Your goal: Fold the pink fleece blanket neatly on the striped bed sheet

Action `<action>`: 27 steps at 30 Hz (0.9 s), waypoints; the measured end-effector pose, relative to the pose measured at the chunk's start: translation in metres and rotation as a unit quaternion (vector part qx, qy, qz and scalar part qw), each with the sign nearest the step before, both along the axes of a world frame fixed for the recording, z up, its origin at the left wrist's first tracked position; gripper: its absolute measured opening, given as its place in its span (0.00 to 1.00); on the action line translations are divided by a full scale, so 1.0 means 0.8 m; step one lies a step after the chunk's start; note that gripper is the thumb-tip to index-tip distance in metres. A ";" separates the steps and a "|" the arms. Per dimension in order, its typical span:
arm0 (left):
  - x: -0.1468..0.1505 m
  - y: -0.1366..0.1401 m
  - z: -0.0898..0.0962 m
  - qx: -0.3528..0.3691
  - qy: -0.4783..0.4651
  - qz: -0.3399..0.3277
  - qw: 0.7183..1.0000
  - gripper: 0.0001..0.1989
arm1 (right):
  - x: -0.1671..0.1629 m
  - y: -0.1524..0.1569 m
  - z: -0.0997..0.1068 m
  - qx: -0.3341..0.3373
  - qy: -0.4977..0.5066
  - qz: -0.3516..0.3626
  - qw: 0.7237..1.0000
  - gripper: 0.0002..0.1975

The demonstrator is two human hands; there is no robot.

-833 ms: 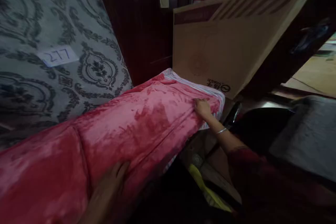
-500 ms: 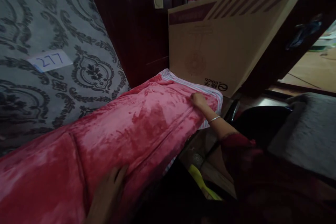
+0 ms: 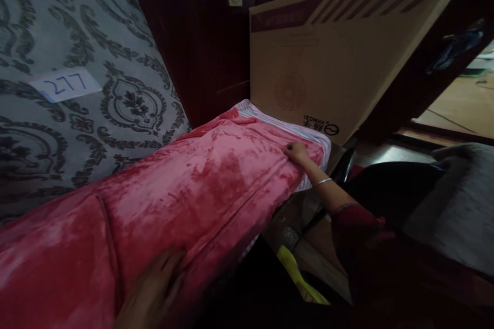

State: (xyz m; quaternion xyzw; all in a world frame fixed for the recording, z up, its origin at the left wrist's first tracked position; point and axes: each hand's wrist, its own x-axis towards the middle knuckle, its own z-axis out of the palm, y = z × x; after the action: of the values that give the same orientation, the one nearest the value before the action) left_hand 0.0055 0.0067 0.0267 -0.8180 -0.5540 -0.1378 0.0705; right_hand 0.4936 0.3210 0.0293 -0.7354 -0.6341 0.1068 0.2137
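A long pink plush blanket (image 3: 200, 185) lies folded over a striped cloth (image 3: 270, 118), running from the lower left to the centre. My left hand (image 3: 154, 288) presses flat on the blanket's near edge at the bottom, fingers apart. My right hand (image 3: 295, 152) reaches out to the blanket's far corner; its fingers rest on the fabric, and whether they pinch it is unclear. A thin bangle (image 3: 322, 182) circles that wrist, and the sleeve is dark red.
A grey patterned mattress (image 3: 77, 61) with a white label reading 277 leans at the left. A large cardboard box (image 3: 332, 56) stands behind the blanket's far end. Dark wooden panels fill the background. Something yellow (image 3: 297, 277) lies below, and a grey cushion (image 3: 459, 205) is at the right.
My right hand has shifted slightly along the far corner of the blanket. My left hand has slid a little lower on the near edge. The view has moved slightly.
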 end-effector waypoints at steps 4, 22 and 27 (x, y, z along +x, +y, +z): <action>0.037 0.040 0.028 -0.094 -0.016 0.029 0.995 0.22 | -0.024 0.004 0.007 0.060 -0.048 0.037 0.996 0.22; 0.085 0.209 -0.030 -0.002 0.049 0.033 0.998 0.34 | -0.108 0.062 0.005 0.021 -0.105 0.149 0.983 0.29; 0.083 0.213 -0.005 -0.068 0.017 0.025 0.997 0.34 | -0.157 0.138 0.033 -0.010 -0.064 0.129 0.990 0.28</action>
State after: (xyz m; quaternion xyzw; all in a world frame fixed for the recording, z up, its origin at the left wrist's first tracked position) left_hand 0.0715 0.1773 0.0228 -0.8088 -0.5814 -0.0840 0.0283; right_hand 0.3679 0.4317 0.0560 -0.6550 -0.7349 0.0920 0.1497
